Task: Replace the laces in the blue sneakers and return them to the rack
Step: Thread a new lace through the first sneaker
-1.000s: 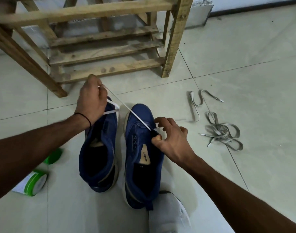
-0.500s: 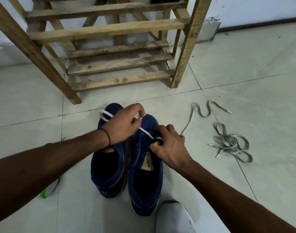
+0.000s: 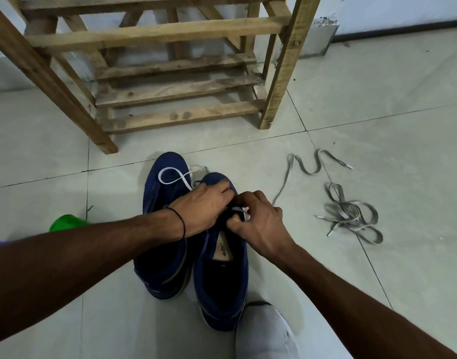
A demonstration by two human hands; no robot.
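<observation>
Two blue sneakers stand side by side on the tiled floor, toes toward the wooden rack [image 3: 155, 35]. The left sneaker [image 3: 162, 260] has a slack loop of white lace [image 3: 171, 177] lying over its toe. Over the front eyelets of the right sneaker [image 3: 222, 281], my left hand [image 3: 204, 206] and my right hand [image 3: 258, 221] meet, both pinching the white lace. The lace runs from the loop under my left fingers. The eyelets themselves are hidden by my hands.
Grey old laces [image 3: 349, 216] lie tangled on the floor to the right, one strand [image 3: 305, 167] snaking toward the rack. A green object [image 3: 66, 222] sits at the left behind my forearm. A grey-white shoe toe [image 3: 266, 332] is at the bottom.
My left hand has come down from a high pull by the rack to the right sneaker's front. The taut lace has gone slack into a loop. The view has tilted up.
</observation>
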